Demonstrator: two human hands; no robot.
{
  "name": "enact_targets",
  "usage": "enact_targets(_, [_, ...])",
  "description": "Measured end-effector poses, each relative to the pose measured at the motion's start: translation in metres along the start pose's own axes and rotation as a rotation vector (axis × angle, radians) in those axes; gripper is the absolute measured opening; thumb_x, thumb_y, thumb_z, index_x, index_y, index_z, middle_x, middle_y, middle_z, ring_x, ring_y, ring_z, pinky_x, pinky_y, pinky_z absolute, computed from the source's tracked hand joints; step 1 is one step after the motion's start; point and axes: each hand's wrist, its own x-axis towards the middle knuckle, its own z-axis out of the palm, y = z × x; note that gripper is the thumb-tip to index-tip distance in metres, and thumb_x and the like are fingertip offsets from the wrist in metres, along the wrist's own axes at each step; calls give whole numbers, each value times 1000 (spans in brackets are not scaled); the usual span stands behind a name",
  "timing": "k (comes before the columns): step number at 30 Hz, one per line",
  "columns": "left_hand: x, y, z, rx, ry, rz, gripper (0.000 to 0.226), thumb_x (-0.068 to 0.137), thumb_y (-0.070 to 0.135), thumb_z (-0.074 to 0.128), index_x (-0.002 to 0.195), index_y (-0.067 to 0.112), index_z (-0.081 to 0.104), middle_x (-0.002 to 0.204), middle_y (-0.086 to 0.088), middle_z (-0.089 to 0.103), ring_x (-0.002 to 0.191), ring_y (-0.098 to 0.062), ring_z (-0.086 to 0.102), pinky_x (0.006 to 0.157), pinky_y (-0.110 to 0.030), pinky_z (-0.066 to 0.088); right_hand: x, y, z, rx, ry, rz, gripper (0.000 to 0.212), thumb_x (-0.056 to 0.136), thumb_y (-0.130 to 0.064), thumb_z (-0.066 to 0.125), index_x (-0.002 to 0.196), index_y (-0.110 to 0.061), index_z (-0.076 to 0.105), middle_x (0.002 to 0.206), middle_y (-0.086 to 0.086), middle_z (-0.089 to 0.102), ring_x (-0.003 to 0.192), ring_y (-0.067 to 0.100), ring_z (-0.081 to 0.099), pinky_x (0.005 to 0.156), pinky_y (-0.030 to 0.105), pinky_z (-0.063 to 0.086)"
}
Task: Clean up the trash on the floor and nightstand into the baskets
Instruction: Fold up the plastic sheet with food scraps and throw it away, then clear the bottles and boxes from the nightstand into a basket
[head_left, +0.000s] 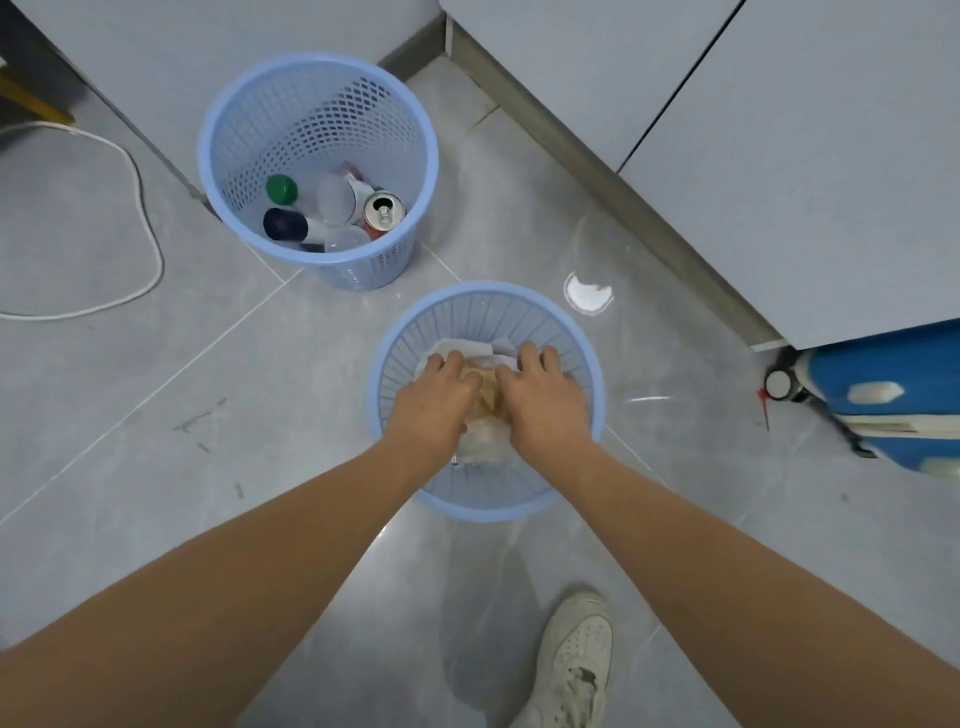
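Two light-blue mesh baskets stand on the grey tiled floor. The near basket (395, 358) holds white paper (470, 348) and a crumpled clear bag with brownish contents (485, 415). My left hand (434, 402) and my right hand (543, 397) are both inside its rim, side by side, pressing down on that bag with fingers curled over it. The far basket (223, 119) holds plastic bottles with green and dark-blue caps (283, 205) and an opened can (383, 210).
A white cable (143, 202) loops over the floor at left. Grey cabinet fronts and a skirting board (597, 171) run along the right. A blue suitcase with wheels (883, 395) lies at right. My white shoe (574, 670) is at the bottom. Ceiling light glares on the tile (589, 296).
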Motion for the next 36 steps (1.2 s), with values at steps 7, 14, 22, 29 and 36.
enact_targets(7, [17, 2, 13, -26, -130, -15, 92, 63, 24, 94, 138, 16, 40, 142, -7, 36, 137, -28, 36, 86, -41, 56, 14, -10, 21, 140, -154, 60, 70, 79, -13, 78, 136, -26, 39, 148, 8, 25, 118, 33, 45, 80, 42, 51])
enact_targets(14, [35, 13, 18, -38, -139, -84, 87, 79, 12, 81, 151, 10, 30, 155, -14, 26, 146, -32, 26, 100, -41, 49, 32, -12, 53, 251, -116, 155, 65, 81, -10, 73, 136, -22, 41, 139, 8, 34, 111, 33, 48, 77, 43, 49])
enact_targets(22, [9, 8, -13, -25, -212, -76, 93, 73, 25, 89, 148, 11, 37, 152, -14, 29, 146, -37, 24, 105, -47, 48, -7, -12, 12, 285, -8, 155, 42, 77, -7, 64, 117, -13, 53, 119, 11, 51, 106, 33, 51, 77, 43, 46])
enact_targets(29, [-56, -4, -82, -216, 170, -19, 61, 98, 50, 18, 135, 21, 56, 143, -7, 50, 124, -29, 53, 86, -45, 50, -35, -28, -83, 294, 272, 145, 31, 84, -21, 46, 111, -18, 61, 108, 4, 59, 98, 29, 56, 78, 43, 46])
enact_targets(36, [-141, -12, -199, -325, 209, -65, 48, 106, 48, 29, 138, 24, 56, 136, 1, 53, 119, -22, 53, 88, -44, 51, -67, -67, -224, 371, 311, 65, 31, 86, -14, 55, 116, -16, 62, 110, 3, 61, 99, 28, 56, 80, 46, 50])
